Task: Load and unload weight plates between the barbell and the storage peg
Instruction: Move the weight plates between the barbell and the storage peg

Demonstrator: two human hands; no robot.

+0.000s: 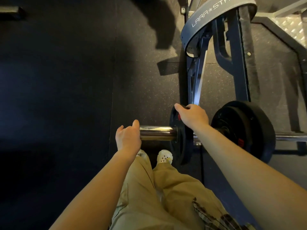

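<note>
A chrome barbell sleeve (157, 133) points left at waist height. A small black weight plate (180, 146) sits on it, part way along. My right hand (192, 116) grips the top rim of that plate, fingers curled over its far side. My left hand (127, 136) hovers at the open end of the sleeve with relaxed fingers, holding nothing. Further right on the same bar are larger black plates (249, 127) with red labels, and the bar shaft (290, 136) runs off the right edge.
A dark blue rack frame (239, 72) stands behind the bar, with a grey lifting belt (207, 17) draped over its top. Black rubber flooring (66, 97) spreads to the left. My white shoe (164, 156) and tan trousers are below the sleeve.
</note>
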